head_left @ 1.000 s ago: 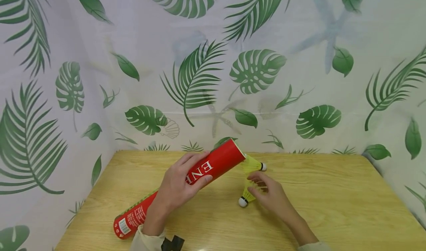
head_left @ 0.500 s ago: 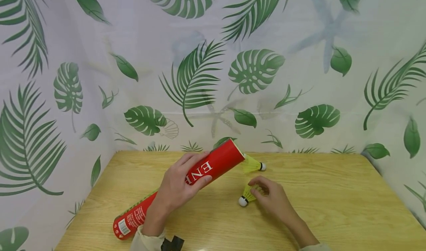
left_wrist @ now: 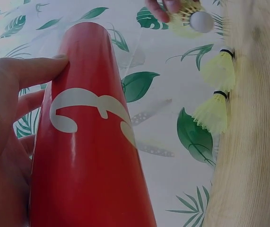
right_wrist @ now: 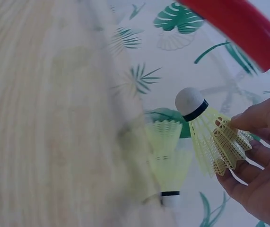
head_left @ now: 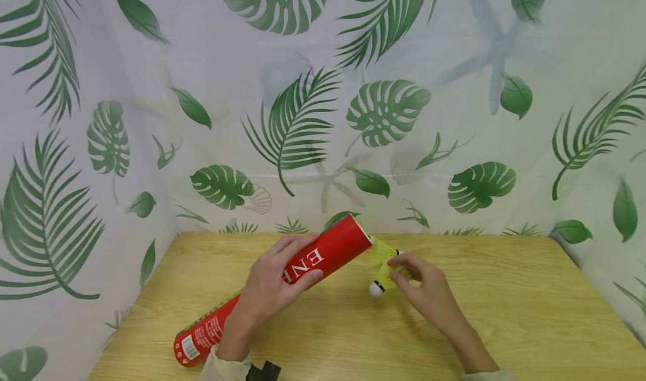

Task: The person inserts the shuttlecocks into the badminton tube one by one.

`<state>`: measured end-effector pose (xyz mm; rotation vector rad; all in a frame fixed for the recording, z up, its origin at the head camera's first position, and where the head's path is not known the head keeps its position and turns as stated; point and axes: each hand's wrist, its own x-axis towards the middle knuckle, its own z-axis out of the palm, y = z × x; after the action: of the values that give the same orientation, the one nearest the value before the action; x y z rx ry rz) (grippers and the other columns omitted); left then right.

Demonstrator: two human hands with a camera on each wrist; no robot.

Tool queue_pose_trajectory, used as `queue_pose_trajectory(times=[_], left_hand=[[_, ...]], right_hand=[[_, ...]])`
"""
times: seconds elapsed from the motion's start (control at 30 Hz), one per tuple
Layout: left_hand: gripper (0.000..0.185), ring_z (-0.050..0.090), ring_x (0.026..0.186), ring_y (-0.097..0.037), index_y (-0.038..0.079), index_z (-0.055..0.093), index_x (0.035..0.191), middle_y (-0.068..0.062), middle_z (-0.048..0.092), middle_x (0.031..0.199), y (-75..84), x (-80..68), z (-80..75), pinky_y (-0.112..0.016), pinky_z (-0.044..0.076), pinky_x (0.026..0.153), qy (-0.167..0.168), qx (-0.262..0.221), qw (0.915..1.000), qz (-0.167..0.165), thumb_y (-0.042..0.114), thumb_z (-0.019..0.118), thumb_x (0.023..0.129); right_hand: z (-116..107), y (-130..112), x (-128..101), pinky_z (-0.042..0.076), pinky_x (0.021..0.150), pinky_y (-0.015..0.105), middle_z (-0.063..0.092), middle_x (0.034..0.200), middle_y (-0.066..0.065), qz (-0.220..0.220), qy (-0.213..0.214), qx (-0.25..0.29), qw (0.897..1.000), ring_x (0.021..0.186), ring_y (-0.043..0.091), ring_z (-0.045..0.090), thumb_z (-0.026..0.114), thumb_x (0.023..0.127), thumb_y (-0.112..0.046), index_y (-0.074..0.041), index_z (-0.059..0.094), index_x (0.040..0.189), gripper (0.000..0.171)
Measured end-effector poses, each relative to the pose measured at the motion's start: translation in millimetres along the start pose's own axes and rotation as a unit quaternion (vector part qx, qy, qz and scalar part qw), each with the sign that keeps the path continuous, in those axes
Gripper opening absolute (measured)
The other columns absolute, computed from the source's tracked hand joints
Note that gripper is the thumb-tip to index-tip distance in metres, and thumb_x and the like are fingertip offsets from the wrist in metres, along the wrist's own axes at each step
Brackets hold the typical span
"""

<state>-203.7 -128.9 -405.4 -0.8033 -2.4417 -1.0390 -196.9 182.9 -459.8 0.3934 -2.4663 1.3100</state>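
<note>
My left hand [head_left: 272,280] grips a red cylindrical shuttlecock tube [head_left: 328,249] with white lettering. The tube slants, its mouth up toward the right and its lower end at the front left of the table. Just right of the mouth, my right hand [head_left: 429,285] pinches a yellow shuttlecock [right_wrist: 220,142] by its skirt, between thumb and fingers. Its white cork points away from the fingers, and it appears raised off the table. Two more yellow shuttlecocks [left_wrist: 220,71] lie in line behind it, partly hidden in the head view. The inside of the tube cannot be seen.
A light wooden table [head_left: 504,302] carries everything. White cloth with green leaf prints [head_left: 313,117] hangs behind it and along both sides. A black device [head_left: 263,371] sits by the left wrist.
My right hand has drawn the shuttlecock up off the table and slightly away, a little to the right. My left hand and the tube have stayed nearly still.
</note>
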Motion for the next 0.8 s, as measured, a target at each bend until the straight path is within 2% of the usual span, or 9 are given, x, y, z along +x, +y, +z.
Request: queue_pose_trajectory(times=[0.17, 0.3, 0.43, 0.57, 0.8], left_hand=[[0.057, 0.062, 0.107, -0.013, 0.036, 0.057, 0.144, 0.011, 0.060, 0.132, -0.3, 0.2, 1.8, -0.033, 0.057, 0.078, 0.000, -0.002, 1.0000, -0.006, 0.039, 0.077, 0.091], [0.058, 0.062, 0.107, -0.013, 0.037, 0.056, 0.145, 0.011, 0.059, 0.132, -0.1, 1.2, 1.3, -0.034, 0.057, 0.079, 0.001, 0.001, 1.0000, -0.003, 0.040, 0.077, 0.091], [0.058, 0.061, 0.107, -0.013, 0.037, 0.056, 0.145, 0.011, 0.059, 0.132, 0.9, 2.4, 0.4, -0.034, 0.057, 0.079, -0.001, 0.001, 1.0000, 0.002, 0.040, 0.076, 0.091], [0.057, 0.061, 0.107, -0.013, 0.037, 0.057, 0.144, 0.011, 0.059, 0.132, 0.8, 1.3, 0.1, -0.034, 0.057, 0.079, -0.002, 0.001, 1.0000, -0.003, 0.040, 0.077, 0.091], [0.057, 0.061, 0.108, -0.013, 0.035, 0.057, 0.145, 0.011, 0.059, 0.132, 0.9, -1.3, 1.1, -0.033, 0.057, 0.080, -0.007, -0.003, 0.9999, -0.008, 0.040, 0.077, 0.091]], right_hand=[[-13.9, -12.9, 7.6, 0.058, 0.087, 0.039, 0.073, 0.114, 0.005, -0.020, 0.027, -0.008, 0.999, 0.104, 0.024, 0.071, 0.070, 0.097, -0.005, -0.008, 0.072, 0.112, 0.016], [-27.0, -26.1, 11.8, 0.054, 0.089, 0.022, 0.071, 0.118, 0.005, -0.040, 0.044, -0.001, 0.998, 0.107, 0.024, 0.070, 0.068, 0.098, -0.004, -0.008, 0.072, 0.115, 0.017], [-37.1, -36.6, 15.4, 0.047, 0.089, 0.010, 0.071, 0.118, 0.007, -0.061, 0.066, 0.008, 0.996, 0.107, 0.016, 0.068, 0.069, 0.097, -0.002, -0.007, 0.071, 0.115, 0.019], [-43.2, -42.1, 19.6, 0.047, 0.090, 0.009, 0.071, 0.115, 0.008, -0.076, 0.086, 0.016, 0.993, 0.102, 0.006, 0.065, 0.068, 0.096, 0.001, -0.004, 0.071, 0.116, 0.020], [-51.4, -49.0, 23.5, 0.049, 0.089, 0.013, 0.070, 0.108, 0.007, -0.071, 0.127, 0.040, 0.989, 0.097, 0.007, 0.065, 0.066, 0.096, 0.006, 0.000, 0.070, 0.115, 0.021]])
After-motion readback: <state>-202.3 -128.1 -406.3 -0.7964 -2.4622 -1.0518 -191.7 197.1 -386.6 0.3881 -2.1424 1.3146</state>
